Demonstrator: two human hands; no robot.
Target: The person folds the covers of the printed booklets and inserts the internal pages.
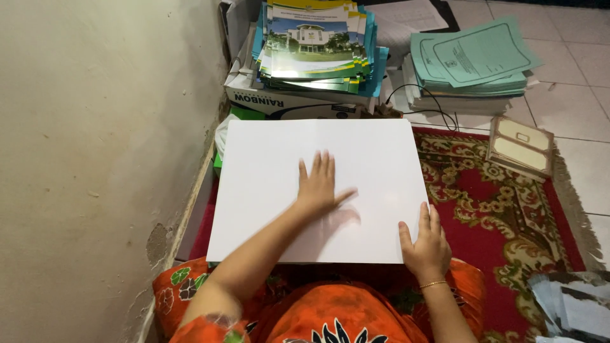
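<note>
**Both hands flat on a large white sheet**

Nearest the camera is the person's lap, in orange flowered cloth [330,317]. Just above it the right hand [427,244], with a thin gold bracelet [433,284] at the wrist, rests on the near right corner of the white sheet [267,184]; its fingers [424,217] lie close together and straight, pressing on the paper and curling round nothing, with the thumb at the sheet's near edge.

Farther in, the left hand [319,184] lies palm down near the middle of the sheet. Its fingers [324,166] are stretched out and slightly spread, the thumb pointing off to the right; it grasps nothing, only touches the paper.

The sheet lies flat over a red patterned rug [502,209] and reaches to the pale wall [95,159] on the left.

Beyond its far edge sits a white cardboard box [279,101] carrying a stack of printed booklets [314,44]. To the right, on the tiled floor [578,82], is a pile of teal folders [473,60], and a small framed card [520,145] lies at the rug's edge.
</note>
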